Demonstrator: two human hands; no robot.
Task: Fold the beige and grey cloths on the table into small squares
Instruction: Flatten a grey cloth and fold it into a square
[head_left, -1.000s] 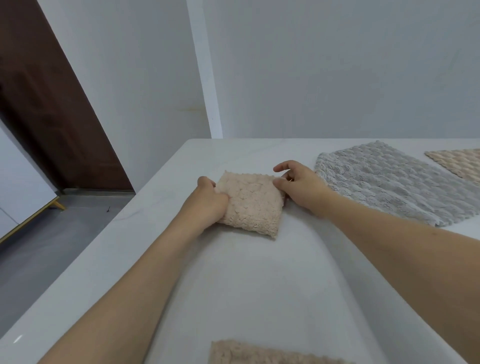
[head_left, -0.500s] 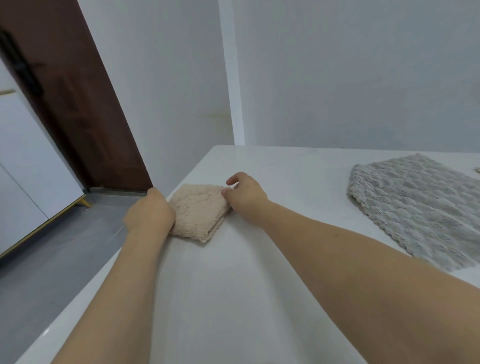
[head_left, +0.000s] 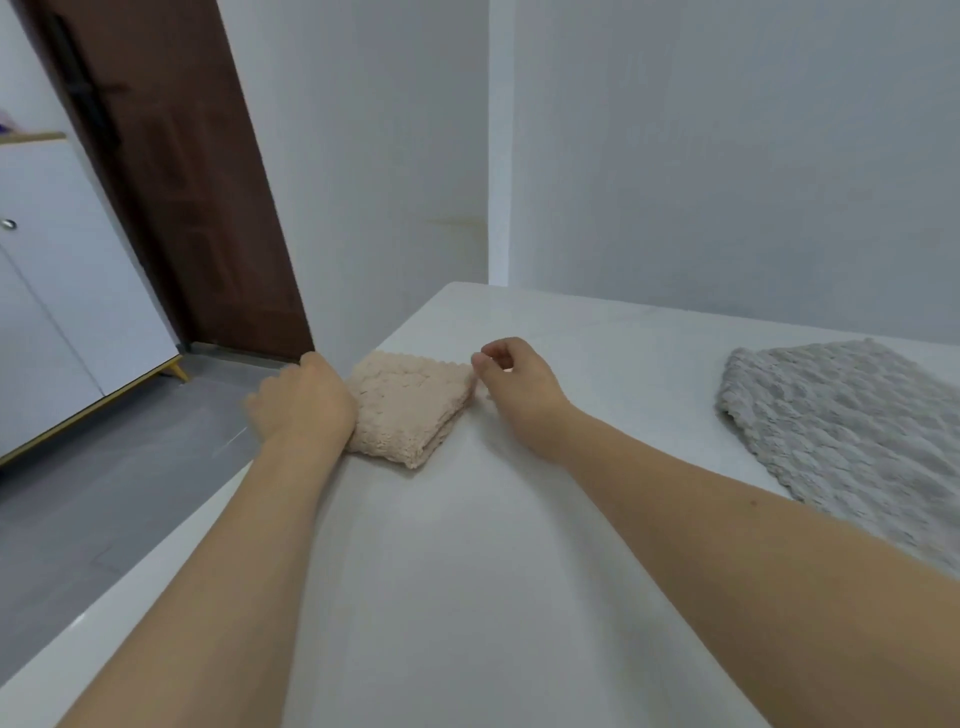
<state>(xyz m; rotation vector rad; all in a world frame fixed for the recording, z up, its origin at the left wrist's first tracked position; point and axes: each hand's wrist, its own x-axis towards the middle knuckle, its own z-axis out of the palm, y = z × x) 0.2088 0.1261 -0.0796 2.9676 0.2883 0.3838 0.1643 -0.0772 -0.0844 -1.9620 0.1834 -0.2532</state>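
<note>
Two cloths on the white table (head_left: 467, 597): beige cloth (head_left: 410, 408), folded to a small thick square, lies near the table's left edge; grey cloth (head_left: 852, 431) lies spread flat, well apart to the right, partly cut by the frame edge. No containers in view.

Left hand (head_left: 306, 402): rests against the left side of the beige cloth, back of hand up. Its fingers reach past the table edge and are blurred; cannot tell whether they curl round the cloth or hold anything.

Right hand (head_left: 511, 387): just beside the cloth's right corner, fingers (head_left: 491, 358) loosely curled, thumb and forefinger close together. Whether they pinch the corner or only touch it is not clear.

Against the frame half a second earlier: beige cloth sits in much the same spot by the left edge, same folded shape. Left hand remains at the cloth's left side. Right hand has eased slightly off the corner. The view has swung left, so more of the brown door (head_left: 171, 171) and the white cabinet (head_left: 67, 291) shows.
</note>
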